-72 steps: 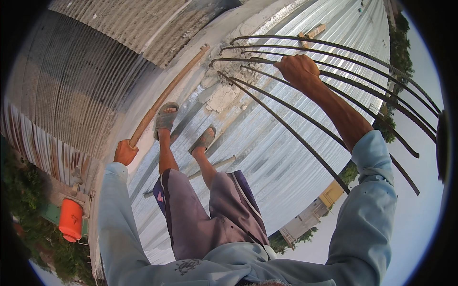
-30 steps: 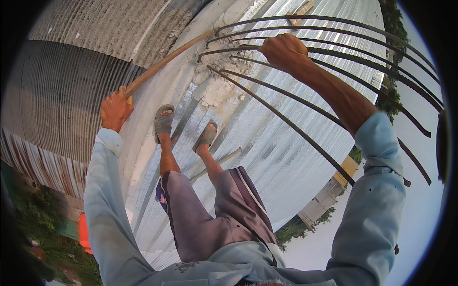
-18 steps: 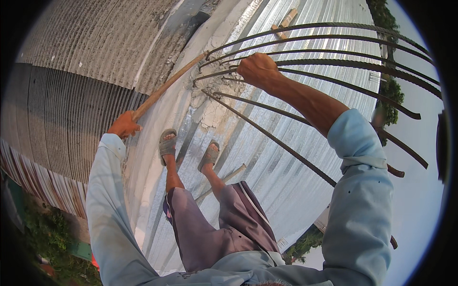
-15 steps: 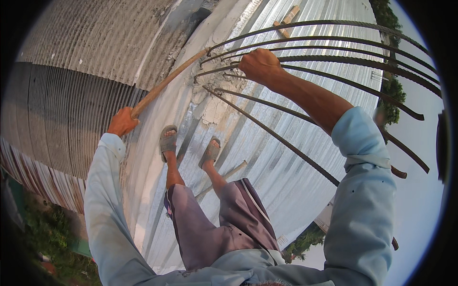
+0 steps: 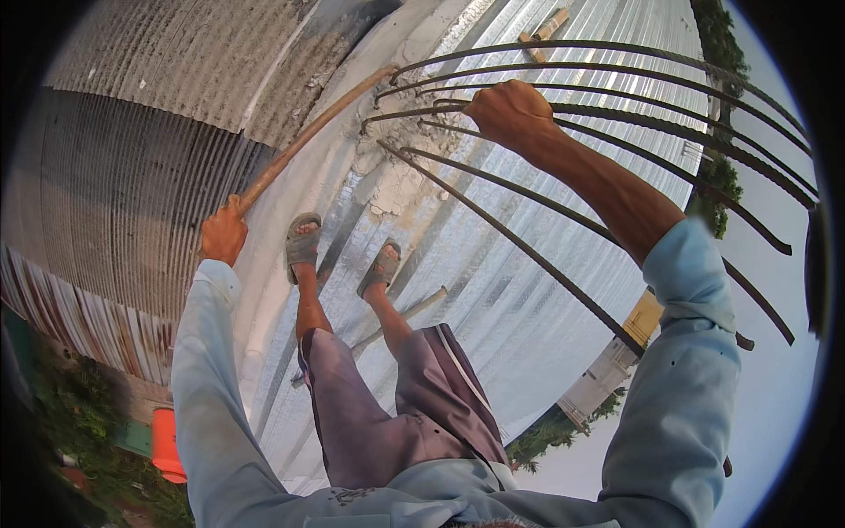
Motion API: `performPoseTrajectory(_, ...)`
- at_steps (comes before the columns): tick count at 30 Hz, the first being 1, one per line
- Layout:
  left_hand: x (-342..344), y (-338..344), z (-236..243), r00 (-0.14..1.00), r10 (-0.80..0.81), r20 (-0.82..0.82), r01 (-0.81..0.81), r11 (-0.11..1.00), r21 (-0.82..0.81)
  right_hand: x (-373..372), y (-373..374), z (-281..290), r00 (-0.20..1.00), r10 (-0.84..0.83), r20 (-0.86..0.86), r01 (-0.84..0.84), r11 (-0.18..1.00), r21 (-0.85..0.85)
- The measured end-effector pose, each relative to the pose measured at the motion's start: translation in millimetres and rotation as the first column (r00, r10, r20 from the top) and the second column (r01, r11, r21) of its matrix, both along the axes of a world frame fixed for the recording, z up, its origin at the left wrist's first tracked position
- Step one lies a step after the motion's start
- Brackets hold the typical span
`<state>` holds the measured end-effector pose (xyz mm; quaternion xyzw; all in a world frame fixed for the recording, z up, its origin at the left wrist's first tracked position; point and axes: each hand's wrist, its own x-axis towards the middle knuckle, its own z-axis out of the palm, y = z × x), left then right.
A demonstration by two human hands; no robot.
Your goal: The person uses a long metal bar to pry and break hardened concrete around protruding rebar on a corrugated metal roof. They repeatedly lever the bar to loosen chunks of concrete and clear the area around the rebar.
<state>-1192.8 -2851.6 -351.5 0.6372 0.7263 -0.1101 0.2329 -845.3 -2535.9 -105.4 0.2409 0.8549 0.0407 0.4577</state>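
My left hand (image 5: pixel 224 233) is closed around the lower end of a long wooden stick (image 5: pixel 308 134). The stick slants up to the right, and its far end meets the base of the topmost rebar. Whether a tool head sits at that end I cannot tell. My right hand (image 5: pixel 510 114) is wrapped round a ribbed steel rebar (image 5: pixel 651 117), a little out from where it leaves the concrete. Several more rebars fan out to the right above and below that hand, among them a long lower one (image 5: pixel 519 238). They rise from broken concrete (image 5: pixel 392 180).
My sandalled feet (image 5: pixel 304 246) stand on shiny corrugated metal roofing (image 5: pixel 475 308). Grey corrugated sheets (image 5: pixel 114 176) slope off left. A pale rod (image 5: pixel 400 317) lies behind my legs, and wood pieces (image 5: pixel 546 31) lie at the top. Lower left shows a red-orange container (image 5: pixel 165 444).
The view has shifted slightly, bringing the red-orange container into sight. My right hand appears a little farther right and higher, still on the rebar. The stick's end stays by the topmost rebar.
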Motion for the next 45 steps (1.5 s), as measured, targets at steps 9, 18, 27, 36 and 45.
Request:
performPoseTrajectory(9,0,-26,-19,0.998,0.005,-0.056,-0.009,0.998,-0.065,0,-3,-2,0.999,-0.002,-0.04,0.003,1.0,0.03)
performPoseTrajectory(18,8,-30,-21,0.999,0.02,-0.041,-0.02,1.0,-0.007,1,-3,-1,0.998,-0.026,-0.061,0.028,0.999,0.025)
performPoseTrajectory(27,26,-42,-15,0.994,0.101,0.05,-0.097,0.993,-0.063,5,-3,-11,0.999,0.03,0.011,-0.03,0.999,0.032)
performPoseTrajectory(36,38,-12,29,0.932,0.285,0.226,-0.236,0.947,-0.22,-1,0,5,0.996,-0.06,-0.068,0.061,0.998,0.015)
performPoseTrajectory(45,42,-53,-31,0.925,0.254,0.283,-0.232,0.966,-0.11,-1,-4,-2,0.998,-0.033,-0.047,0.035,0.999,0.033)
